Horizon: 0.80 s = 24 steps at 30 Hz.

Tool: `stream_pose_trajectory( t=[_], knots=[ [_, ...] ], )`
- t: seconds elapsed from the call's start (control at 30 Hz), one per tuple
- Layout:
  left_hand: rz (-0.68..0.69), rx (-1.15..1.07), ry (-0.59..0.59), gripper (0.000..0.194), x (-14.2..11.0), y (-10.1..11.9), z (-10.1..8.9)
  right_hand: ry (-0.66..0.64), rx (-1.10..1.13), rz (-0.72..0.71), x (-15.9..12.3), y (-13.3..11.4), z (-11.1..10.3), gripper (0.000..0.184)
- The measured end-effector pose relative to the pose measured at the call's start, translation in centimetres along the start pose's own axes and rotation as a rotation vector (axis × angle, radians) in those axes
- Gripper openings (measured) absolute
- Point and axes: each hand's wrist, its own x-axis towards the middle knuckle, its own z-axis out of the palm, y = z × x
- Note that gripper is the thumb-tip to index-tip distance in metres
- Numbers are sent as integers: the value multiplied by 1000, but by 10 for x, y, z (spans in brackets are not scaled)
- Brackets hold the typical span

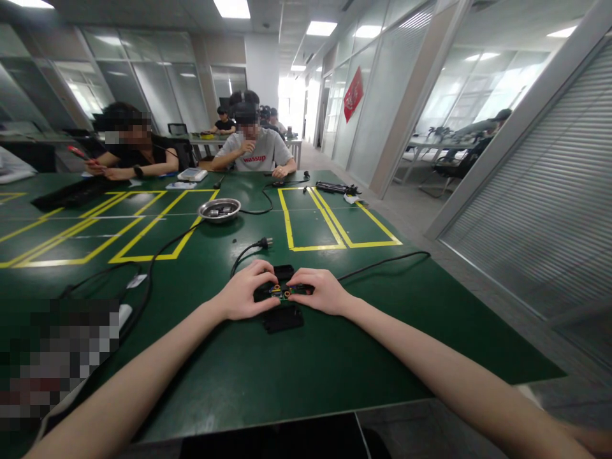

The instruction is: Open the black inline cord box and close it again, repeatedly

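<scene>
Between my two hands is a small green circuit board (282, 294) with orange ring-shaped coils and other parts on it. My left hand (247, 290) is closed on the board's left end, thumb in front and fingers behind. Its right end is pinched in my right hand (321, 291). A black plastic case half (285, 319) lies just in front of the board, on my side. Behind the board sits another black plastic piece (284, 272), partly covered by my fingers. Black cables run out past both hands, and one ends in a plug (264, 243) beyond my left hand.
A metal bowl (219, 210) with small metal parts stands farther back on the green table (411, 319). Yellow tape (318, 247) marks rectangles there. A folded black tripod-like item (338, 188) lies at the far right. Two people (255, 150) sit across the table.
</scene>
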Motion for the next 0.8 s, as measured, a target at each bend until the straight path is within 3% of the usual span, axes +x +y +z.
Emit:
stream_pose_trajectory(
  t=[0.1, 0.17, 0.3, 0.43, 0.57, 0.67, 0.8],
  knots=[
    [-78, 76, 85, 34, 1, -3, -1, 43, 20, -33, 0, 0, 0, 19],
    [-130, 127, 74, 42, 1, -4, -1, 81, 42, -62, 0, -2, -1, 19],
    [-127, 135, -31, 51, 0, 1, -5, 91, 93, -137, -1, -10, -8, 18],
    [-34, 108, -182, 50, 0, 13, -11, 0, 140, -221, -3, -21, -15, 21],
    [-38, 62, -297, 46, 1, 25, -12, -59, 216, -218, -5, -26, -17, 22],
    [-32, 38, -345, 42, 0, 30, -11, -73, 225, -221, -5, -25, -16, 19],
    [-52, 98, -360, 54, -1, 31, -12, -84, 163, -213, -4, -22, -15, 18]
  ],
)
